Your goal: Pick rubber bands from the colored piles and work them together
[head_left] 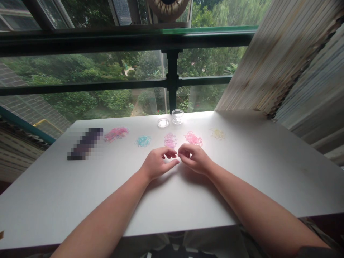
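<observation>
My left hand point(161, 162) is over the middle of the white table, thumb and fingers apart, with nothing visible between them. Close to its right, my right hand point(194, 157) has its thumb and fingers pinched together; what they hold, if anything, is too small to name. Just beyond the hands lie a purple-pink pile of small bands point(170, 140) and a pink pile point(193, 138). A teal pile point(143, 140) lies further left, a mixed pink pile point(116, 134) beyond it, and a pale yellow pile point(218, 133) on the right.
Near the far edge of the white table point(94, 200) stand a clear round container point(177, 117) and a clear round lid point(163, 123). A dark pixelated object point(86, 143) lies at the left. Behind are a window with green bars and a pleated curtain point(263, 57) at the right.
</observation>
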Tool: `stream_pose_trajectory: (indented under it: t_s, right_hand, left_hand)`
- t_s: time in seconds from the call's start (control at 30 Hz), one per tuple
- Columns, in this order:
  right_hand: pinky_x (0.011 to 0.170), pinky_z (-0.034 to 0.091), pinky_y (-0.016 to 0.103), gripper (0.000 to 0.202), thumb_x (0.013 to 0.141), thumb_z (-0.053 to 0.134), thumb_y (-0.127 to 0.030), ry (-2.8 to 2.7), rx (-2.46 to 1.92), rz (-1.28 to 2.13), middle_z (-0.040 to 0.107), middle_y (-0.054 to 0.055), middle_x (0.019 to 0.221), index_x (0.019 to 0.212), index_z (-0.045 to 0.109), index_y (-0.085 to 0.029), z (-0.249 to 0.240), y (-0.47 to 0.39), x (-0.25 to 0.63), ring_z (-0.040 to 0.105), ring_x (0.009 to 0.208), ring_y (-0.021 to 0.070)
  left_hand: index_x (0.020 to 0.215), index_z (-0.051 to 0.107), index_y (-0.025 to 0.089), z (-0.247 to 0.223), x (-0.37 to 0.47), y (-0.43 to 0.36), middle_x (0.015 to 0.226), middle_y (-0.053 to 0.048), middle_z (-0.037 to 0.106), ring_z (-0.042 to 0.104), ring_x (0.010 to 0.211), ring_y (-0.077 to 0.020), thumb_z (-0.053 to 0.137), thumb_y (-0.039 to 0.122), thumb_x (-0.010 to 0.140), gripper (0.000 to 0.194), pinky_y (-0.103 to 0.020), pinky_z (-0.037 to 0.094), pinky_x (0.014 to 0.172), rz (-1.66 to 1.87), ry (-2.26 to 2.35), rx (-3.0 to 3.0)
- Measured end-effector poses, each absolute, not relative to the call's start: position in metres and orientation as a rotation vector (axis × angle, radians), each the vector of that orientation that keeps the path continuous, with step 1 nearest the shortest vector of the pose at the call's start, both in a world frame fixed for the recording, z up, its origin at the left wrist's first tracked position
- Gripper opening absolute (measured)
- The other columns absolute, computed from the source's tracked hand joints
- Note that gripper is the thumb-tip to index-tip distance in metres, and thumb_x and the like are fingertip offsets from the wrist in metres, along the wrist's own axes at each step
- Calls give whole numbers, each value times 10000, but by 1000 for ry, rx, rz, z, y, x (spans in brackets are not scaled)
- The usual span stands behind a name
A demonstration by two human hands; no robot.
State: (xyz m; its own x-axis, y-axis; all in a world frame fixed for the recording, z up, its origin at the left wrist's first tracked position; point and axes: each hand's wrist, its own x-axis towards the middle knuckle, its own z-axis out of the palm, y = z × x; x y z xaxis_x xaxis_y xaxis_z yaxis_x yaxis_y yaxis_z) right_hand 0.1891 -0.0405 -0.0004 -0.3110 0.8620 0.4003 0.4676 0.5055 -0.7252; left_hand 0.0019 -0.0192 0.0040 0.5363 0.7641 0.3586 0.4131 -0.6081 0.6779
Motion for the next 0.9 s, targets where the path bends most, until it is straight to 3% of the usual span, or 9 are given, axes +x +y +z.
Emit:
stream_pose_trajectory:
  t_s: [0.6,0.9]
  right_hand:
    - [501,340,203,40,758,510,-146,-1926,-1212,637,479,-37,592,735,526,-175,-1,-39,191,414,528,83]
    - [524,359,208,55,762,517,-170,-2011,-1333,680,553,-24,611,716,549,-175,0,-40,191,472,551,91]
  left_hand:
    - [874,660,197,4,-3,-14,801,-14,698,620,719,-139,598,251,756,144,-258,468,651,946,1087,2233]
    - [865,663,201,6,-8,-10,801,-13,687,609,717,-141,599,252,754,137,-263,461,646,986,1157,2250]
